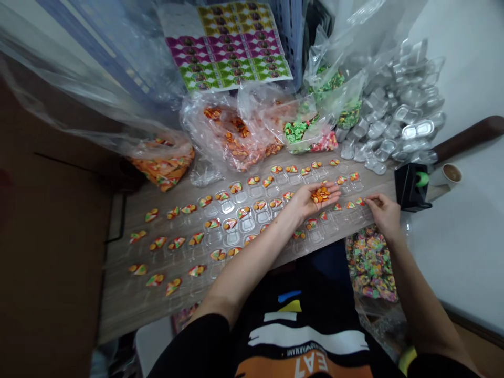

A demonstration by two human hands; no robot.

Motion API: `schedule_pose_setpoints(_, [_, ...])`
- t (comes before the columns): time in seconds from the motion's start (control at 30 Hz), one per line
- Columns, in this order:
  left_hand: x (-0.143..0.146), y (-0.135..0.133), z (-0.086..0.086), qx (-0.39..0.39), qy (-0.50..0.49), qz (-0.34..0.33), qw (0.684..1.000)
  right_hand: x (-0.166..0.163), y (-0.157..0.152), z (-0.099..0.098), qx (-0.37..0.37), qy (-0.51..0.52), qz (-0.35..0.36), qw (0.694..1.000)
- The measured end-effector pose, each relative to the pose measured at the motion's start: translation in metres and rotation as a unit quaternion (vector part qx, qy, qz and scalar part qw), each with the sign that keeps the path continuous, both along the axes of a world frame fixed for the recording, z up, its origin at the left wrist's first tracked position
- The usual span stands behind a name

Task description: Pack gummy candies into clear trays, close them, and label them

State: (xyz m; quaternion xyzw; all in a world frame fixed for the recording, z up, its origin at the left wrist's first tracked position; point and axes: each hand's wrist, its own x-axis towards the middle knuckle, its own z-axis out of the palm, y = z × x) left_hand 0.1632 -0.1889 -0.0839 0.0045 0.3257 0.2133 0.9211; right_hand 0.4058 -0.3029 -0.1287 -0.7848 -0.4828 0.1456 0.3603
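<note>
Left hand open, palm up, small orange discs heaped on it, above rows of clear trays on the table. Right hand drawn in, fingertips just beside a pizza-slice piece at the near row's right end; cannot tell whether they pinch anything. Black tape dispenser near right hand, paper cup beyond.

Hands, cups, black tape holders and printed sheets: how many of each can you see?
Hands: 2 (left hand, with orange pieces in its palm; right hand)
Cup: 1
Black tape holder: 1
Printed sheet: 1
Total: 5
</note>
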Motion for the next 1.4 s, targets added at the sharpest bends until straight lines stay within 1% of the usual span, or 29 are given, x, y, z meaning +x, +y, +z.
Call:
schedule_pose_setpoints(0.07, [0.000, -0.001, 0.001, 0.004, 0.007, -0.001, 1.000, -0.005, -0.004, -0.004, 0.024, -0.057, 0.006, 0.998])
schedule_pose_setpoints(0.13, [0.001, -0.002, 0.003, 0.008, 0.013, -0.005, 1.000, -0.009, -0.005, -0.008, 0.040, -0.094, -0.008, 0.995])
schedule_pose_setpoints(0.2, [0.002, -0.003, 0.003, 0.010, 0.015, -0.007, 1.000, -0.011, -0.006, -0.011, 0.040, -0.118, -0.023, 0.992])
schedule_pose_setpoints(0.27, [0.003, -0.004, 0.003, 0.008, 0.011, -0.005, 1.000, -0.011, -0.007, -0.012, 0.025, -0.141, -0.018, 0.990])
schedule_pose_setpoints(0.37, [0.004, -0.006, 0.002, -0.003, 0.001, -0.007, 1.000, -0.009, -0.008, -0.004, 0.006, -0.161, 0.006, 0.987])
schedule_pose_setpoints(0.43, [0.006, -0.007, 0.000, -0.014, -0.012, -0.012, 1.000, -0.012, -0.008, 0.007, 0.020, -0.152, 0.009, 0.988])
schedule_pose_setpoints(0.5, [0.009, -0.009, -0.001, -0.023, -0.027, -0.019, 0.999, -0.022, -0.006, 0.021, 0.052, -0.120, 0.014, 0.991])
schedule_pose_setpoints(0.53, [0.010, -0.010, -0.002, -0.025, -0.033, -0.022, 0.999, -0.029, -0.004, 0.028, 0.064, -0.097, 0.029, 0.993])
schedule_pose_setpoints(0.6, [0.014, -0.013, -0.002, -0.024, -0.037, -0.029, 0.999, -0.047, 0.001, 0.039, 0.067, -0.053, 0.089, 0.992])
schedule_pose_setpoints(0.67, [0.017, -0.015, -0.001, -0.018, -0.030, -0.034, 0.999, -0.064, 0.007, 0.045, 0.042, -0.028, 0.153, 0.987])
schedule_pose_setpoints(0.73, [0.019, -0.017, -0.001, -0.012, -0.021, -0.037, 0.999, -0.076, 0.013, 0.047, 0.013, -0.022, 0.185, 0.982])
schedule_pose_setpoints(0.83, [0.017, -0.017, -0.002, -0.013, -0.016, -0.038, 0.999, -0.079, 0.018, 0.043, -0.004, 0.010, 0.189, 0.982])
schedule_pose_setpoints(0.9, [0.014, -0.017, -0.004, -0.017, -0.028, -0.037, 0.999, -0.074, 0.018, 0.041, -0.002, 0.087, 0.178, 0.980])
schedule_pose_setpoints(0.97, [0.011, -0.016, -0.005, -0.022, -0.047, -0.034, 0.998, -0.066, 0.018, 0.038, 0.006, 0.172, 0.146, 0.974])
schedule_pose_setpoints(1.03, [0.008, -0.014, -0.006, -0.026, -0.052, -0.025, 0.998, -0.058, 0.016, 0.034, 0.016, 0.214, 0.103, 0.971])
schedule_pose_setpoints(1.1, [0.003, -0.012, -0.005, -0.024, -0.037, -0.009, 0.999, -0.051, 0.015, 0.026, 0.010, 0.217, 0.081, 0.973])
schedule_pose_setpoints(1.2, [-0.004, -0.008, -0.003, -0.010, -0.009, 0.013, 1.000, -0.044, 0.014, 0.011, -0.025, 0.203, 0.081, 0.975])
schedule_pose_setpoints(1.3, [-0.011, -0.006, -0.001, -0.005, -0.002, 0.023, 1.000, -0.041, 0.016, -0.003, -0.038, 0.151, 0.096, 0.983])
schedule_pose_setpoints(1.4, [-0.014, -0.005, -0.001, -0.007, -0.002, 0.025, 1.000, -0.038, 0.019, -0.008, -0.040, 0.094, 0.111, 0.989])
